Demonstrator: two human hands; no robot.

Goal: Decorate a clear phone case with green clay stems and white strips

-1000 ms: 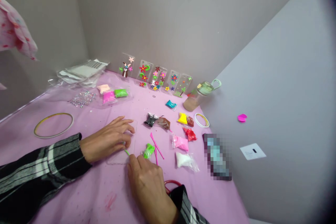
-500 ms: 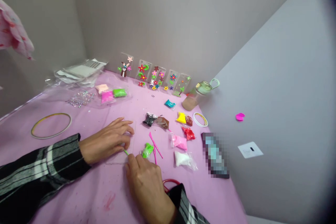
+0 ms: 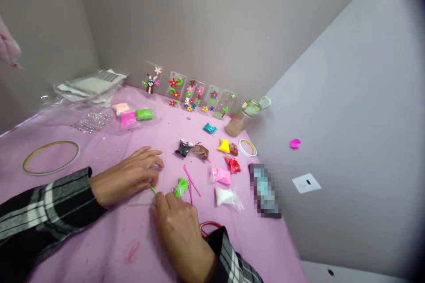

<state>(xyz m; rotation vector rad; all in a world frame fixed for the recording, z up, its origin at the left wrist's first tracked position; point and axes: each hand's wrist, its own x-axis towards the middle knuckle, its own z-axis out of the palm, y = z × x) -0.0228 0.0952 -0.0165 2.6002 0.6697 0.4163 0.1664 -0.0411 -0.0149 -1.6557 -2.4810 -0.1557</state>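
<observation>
My left hand [image 3: 128,176] lies on a clear plastic phone case [image 3: 158,177] on the pink table cover [image 3: 99,239], fingers curled over it. My right hand [image 3: 175,225] comes in from below and its fingertips pinch a thin green strip of clay [image 3: 153,190] at the case's near edge, where both hands meet. A green clay bag [image 3: 181,186] and two pink sticks [image 3: 190,180] lie just right of my hands.
Small bags of clay in black, brown, yellow, red, pink, white and teal are scattered to the right. Decorated phone cases [image 3: 189,95] lean on the back wall beside a bottle [image 3: 244,117]. A tape ring [image 3: 49,157], rhinestones and plastic packets lie at the left.
Both hands stay together on the case and the green strip. The view has shifted, so everything sits a little further left in the frame.
</observation>
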